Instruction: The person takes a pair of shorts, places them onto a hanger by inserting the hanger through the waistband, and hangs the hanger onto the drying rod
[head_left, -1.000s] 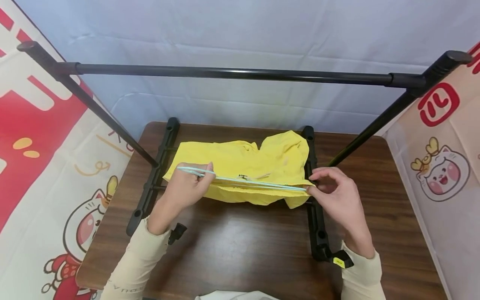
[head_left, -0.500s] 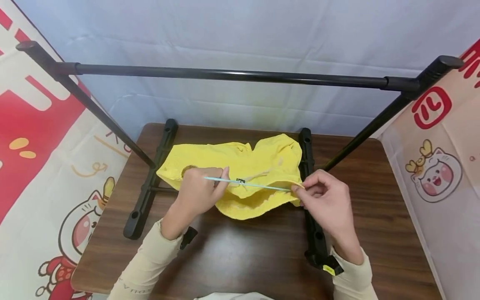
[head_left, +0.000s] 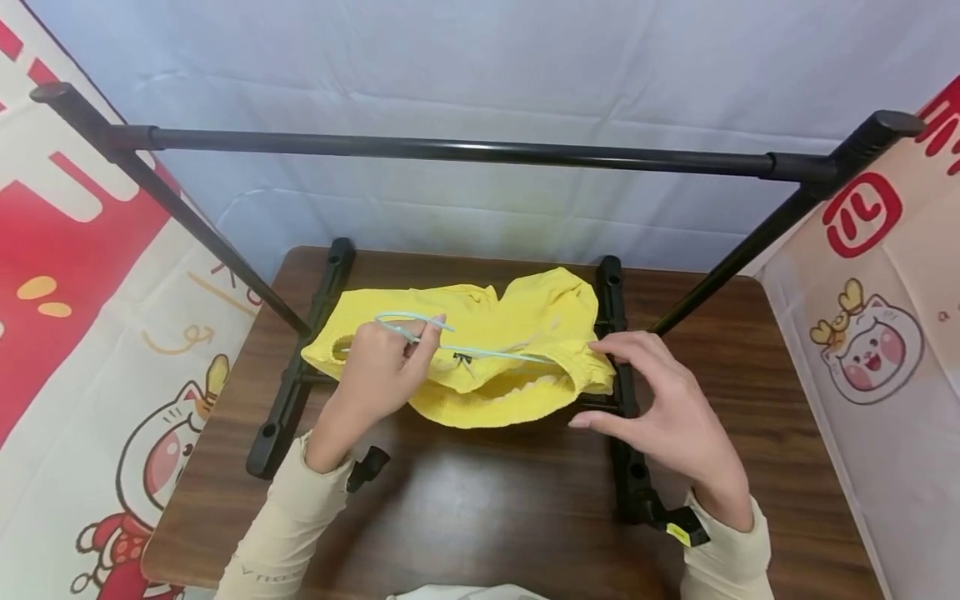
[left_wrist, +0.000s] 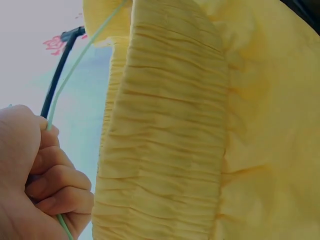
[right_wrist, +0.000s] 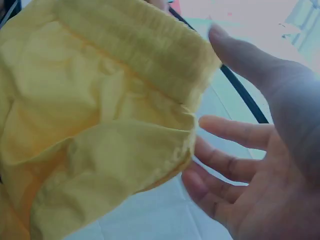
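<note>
Yellow shorts [head_left: 442, 312] with a gathered elastic waistband [left_wrist: 165, 110] hang over the low part of the rack, the waist gaping toward me. A thin light-blue hanger [head_left: 495, 354] runs across the waist opening, its right end inside the waistband. My left hand [head_left: 382, 371] grips the hanger near its hook end, fingers curled round it in the left wrist view. At the waistband's right end, my right hand [head_left: 675, 412] has its thumb and fingers spread apart. Its fingertips [right_wrist: 205, 122] are at the edge of the yellow cloth; whether they touch it is hard to tell.
A black rack stands on the brown wooden table [head_left: 480, 517], its top bar [head_left: 465, 150] crossing above the shorts. Its feet, left foot [head_left: 288, 400] and right foot [head_left: 630, 450], flank the shorts. A pale cloth backdrop [head_left: 480, 75] hangs behind.
My right hand has let go of the waistband's right end and spread its fingers. The waist opening has widened. My left hand, still gripping the hanger, shifted right and then partly back left.
</note>
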